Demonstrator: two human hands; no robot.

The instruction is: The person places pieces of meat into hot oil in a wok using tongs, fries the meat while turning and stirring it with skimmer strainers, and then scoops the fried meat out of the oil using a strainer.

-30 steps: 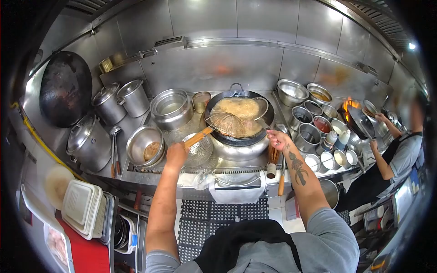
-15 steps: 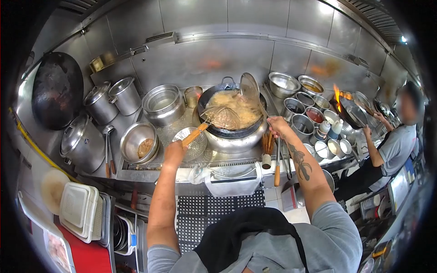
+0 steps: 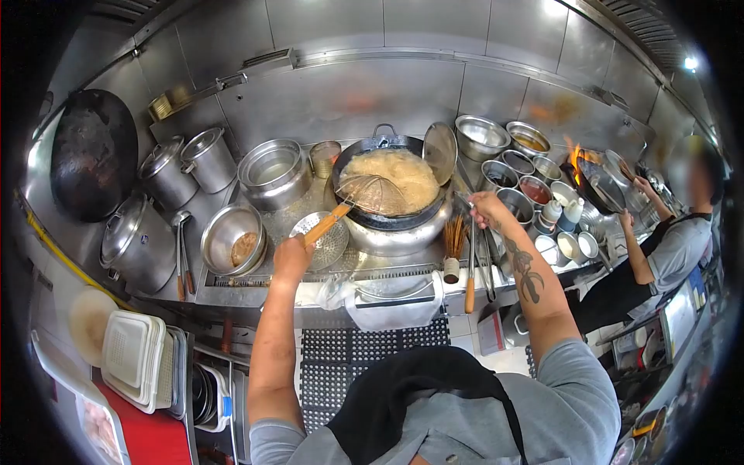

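Observation:
My left hand [image 3: 293, 260] is closed round the wooden handle of a wire strainer [image 3: 374, 194]. The strainer's mesh head lies in the left front part of a black wok [image 3: 345, 165], in pale, bubbling liquid [image 3: 403, 170]. My right hand [image 3: 486, 209], beyond the wok's right side, grips the thin handle of a round, flat-looking skimmer [image 3: 440, 153]. Its disc stands tilted at the wok's right rim. Just below this hand are a bamboo brush [image 3: 454, 244] and a wooden-handled tool [image 3: 470, 291]. A perforated ladle [image 3: 325, 242] rests near my left hand.
Metal pots [image 3: 273, 174] and a bowl with brown food [image 3: 232, 240] stand to the left. On the right are sauce containers [image 3: 535, 191] and squeeze bottles [image 3: 550, 215]. Farther right, a co-worker [image 3: 674, 248] handles a flaming wok [image 3: 601, 186].
The skimmer has shifted right, from over the liquid to the wok's rim, as my right hand moved right. More of the bubbling surface shows. The strainer has stayed nearly in place.

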